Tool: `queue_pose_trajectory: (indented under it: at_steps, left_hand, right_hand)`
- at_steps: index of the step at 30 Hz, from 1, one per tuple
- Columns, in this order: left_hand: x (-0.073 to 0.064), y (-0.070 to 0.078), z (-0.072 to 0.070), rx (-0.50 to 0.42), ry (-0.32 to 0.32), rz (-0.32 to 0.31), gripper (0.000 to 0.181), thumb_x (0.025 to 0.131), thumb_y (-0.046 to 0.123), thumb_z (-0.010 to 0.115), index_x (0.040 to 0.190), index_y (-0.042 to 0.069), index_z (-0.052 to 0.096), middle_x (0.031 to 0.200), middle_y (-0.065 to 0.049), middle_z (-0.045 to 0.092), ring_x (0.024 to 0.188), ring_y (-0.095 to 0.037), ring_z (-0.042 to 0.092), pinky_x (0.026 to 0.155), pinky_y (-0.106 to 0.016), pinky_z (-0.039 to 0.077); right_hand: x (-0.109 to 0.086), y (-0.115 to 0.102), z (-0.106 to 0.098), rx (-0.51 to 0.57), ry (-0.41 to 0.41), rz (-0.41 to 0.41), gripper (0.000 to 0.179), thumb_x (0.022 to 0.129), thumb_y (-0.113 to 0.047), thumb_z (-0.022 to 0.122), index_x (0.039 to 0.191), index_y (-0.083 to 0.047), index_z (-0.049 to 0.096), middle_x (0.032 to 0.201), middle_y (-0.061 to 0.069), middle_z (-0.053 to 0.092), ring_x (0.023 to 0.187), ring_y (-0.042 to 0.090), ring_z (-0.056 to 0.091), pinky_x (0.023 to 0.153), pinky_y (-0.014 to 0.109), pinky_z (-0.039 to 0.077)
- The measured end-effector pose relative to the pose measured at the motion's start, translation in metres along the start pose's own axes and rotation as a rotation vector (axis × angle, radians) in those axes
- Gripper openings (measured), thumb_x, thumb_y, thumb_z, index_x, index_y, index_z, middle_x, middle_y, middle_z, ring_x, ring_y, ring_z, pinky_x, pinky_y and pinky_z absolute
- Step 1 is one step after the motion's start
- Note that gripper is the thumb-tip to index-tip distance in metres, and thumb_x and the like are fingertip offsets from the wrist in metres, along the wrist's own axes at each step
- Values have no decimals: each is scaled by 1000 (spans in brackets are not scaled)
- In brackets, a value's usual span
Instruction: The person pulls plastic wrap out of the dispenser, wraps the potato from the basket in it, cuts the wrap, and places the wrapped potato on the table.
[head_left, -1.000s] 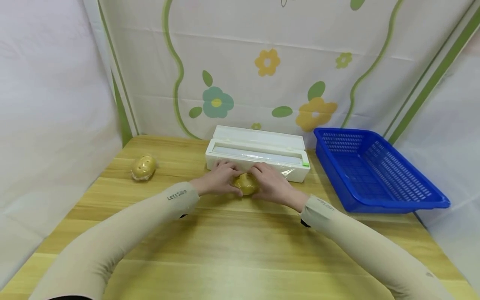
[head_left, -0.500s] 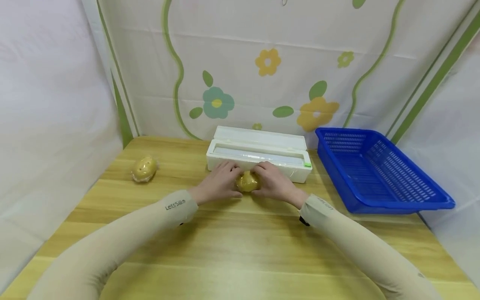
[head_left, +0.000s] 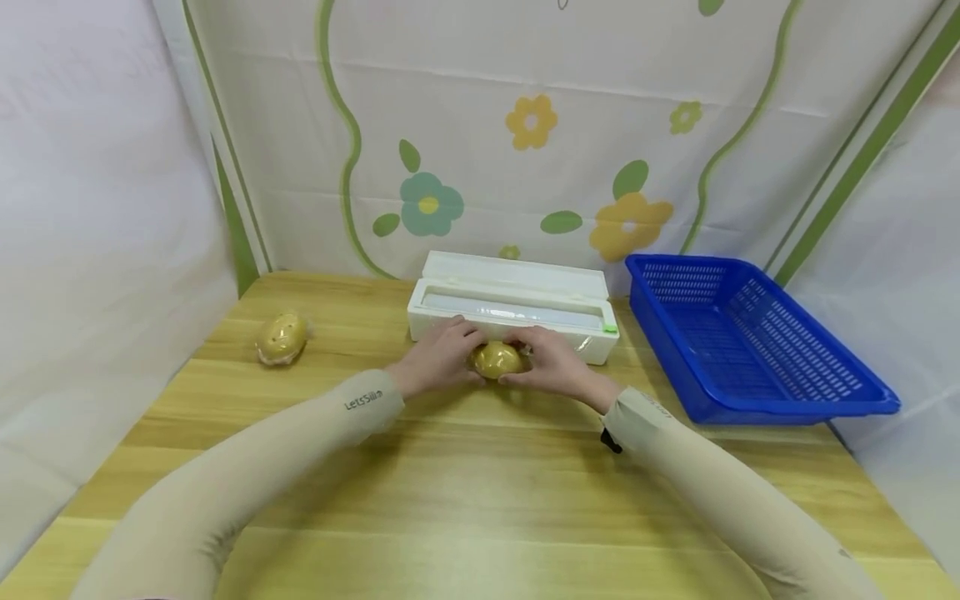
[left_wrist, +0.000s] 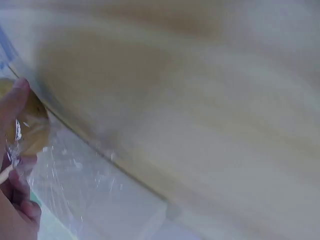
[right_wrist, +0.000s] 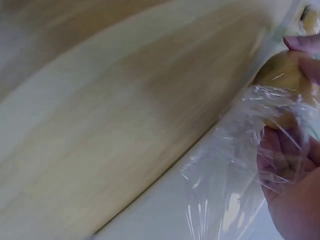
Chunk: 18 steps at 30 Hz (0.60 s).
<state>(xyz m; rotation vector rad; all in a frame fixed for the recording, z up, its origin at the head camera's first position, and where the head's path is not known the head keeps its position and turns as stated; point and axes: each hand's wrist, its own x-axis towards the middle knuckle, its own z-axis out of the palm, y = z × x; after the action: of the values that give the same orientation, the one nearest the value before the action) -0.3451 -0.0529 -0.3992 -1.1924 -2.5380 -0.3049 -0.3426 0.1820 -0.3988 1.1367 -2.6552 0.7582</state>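
Observation:
A yellow potato (head_left: 497,360) lies between both hands, right in front of a white cling film box (head_left: 517,273) whose lid stands up. My left hand (head_left: 444,356) grips its left side, thumb and fingers round it. From the right, my right hand (head_left: 553,363) pinches it with thumb and fingers. Clear cling film (right_wrist: 212,170) covers part of the potato in the right wrist view and trails off in loose folds. Over in the left wrist view, the film (left_wrist: 75,185) stretches beside the hand. Palms and fingers hide the potato's ends.
At the left back of the wooden table (head_left: 480,508) lies another potato (head_left: 282,337), wrapped in film. A blue plastic basket (head_left: 757,407) stands to the right of the box. A flowered curtain (head_left: 480,150) hangs behind the table.
Both hands have shifted slightly on the potato, and more of its surface shows between them now. The box, basket and other potato stay in place.

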Motion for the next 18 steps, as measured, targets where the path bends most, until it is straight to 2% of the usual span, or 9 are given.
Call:
queue_pose_trajectory:
  at_steps: [3,7,11,13,16,18]
  left_hand:
    - [4,-3,-6,46,-16,60,61,73,39,88,119,5,67,114,-10,65,100,-25,56,91,-39,45]
    - [9,-5,-7,72,-52,110,62,74,43,86,119,3,68,111,-11,67,95,-24,55,87,-39,46]
    - [13,-8,-9,87,-91,114,61,76,44,85,117,2,69,110,-11,67,94,-24,55,86,-38,45]
    - [14,-8,-10,93,-115,108,60,77,44,84,117,1,69,112,-11,67,95,-24,55,88,-38,45]
    - [13,-9,-11,80,-139,97,59,78,43,83,117,1,68,113,-12,66,97,-25,56,89,-38,45]
    - [13,-8,-11,72,-142,91,57,79,43,82,116,1,69,112,-11,66,97,-24,55,89,-38,45]
  right_hand:
    - [0,0,-2,-25,-8,3,49,78,-32,86,113,-8,63,104,2,65,94,15,59,80,33,50]
    - [-5,-1,-5,-130,25,-58,58,73,-32,89,118,-5,64,111,6,62,100,20,56,83,37,49]
    - [-6,-5,-10,-307,101,-184,65,66,-30,93,117,-1,64,113,13,55,102,27,51,85,40,47]
    - [-4,-7,-10,-356,118,-224,65,64,-29,94,113,0,64,110,13,55,99,27,52,84,39,47]
    - [-2,-10,-9,-374,101,-237,63,64,-27,94,112,0,62,107,11,56,97,26,53,83,38,48]
    - [0,-11,-7,-371,84,-216,61,66,-26,94,111,0,62,106,10,57,96,25,54,83,37,49]
